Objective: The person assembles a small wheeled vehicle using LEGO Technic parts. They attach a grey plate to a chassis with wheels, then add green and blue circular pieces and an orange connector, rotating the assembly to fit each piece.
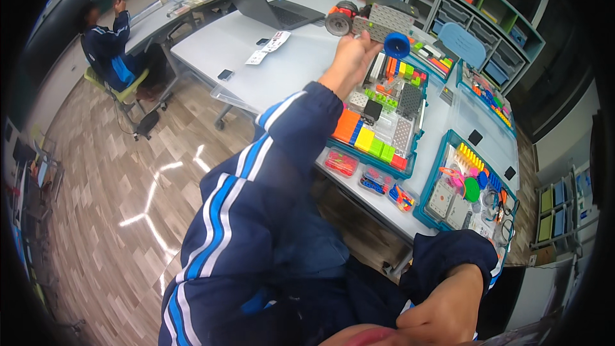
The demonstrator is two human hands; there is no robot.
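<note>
My left hand [352, 57] is raised over the table at arm's length, its fingers closed on a model car [383, 19] from below. The car has a grey body of perforated plates, a dark-tyred wheel at its left and a blue wheel at its right. Beneath it lies a teal-edged tray [419, 131] of sorted building bricks in orange, yellow, green and red. My right hand [442, 301] is bent back toward me at the lower right, nearest the table's front edge. Its fingers are mostly hidden, and I cannot see anything in it.
Small clear boxes of parts [339, 161] line the near table edge. A second parts tray [462, 195] stands at the right. An open laptop [272, 9] sits at the back left, near a paper sheet [269, 47]. Another person [112, 45] sits at the far left.
</note>
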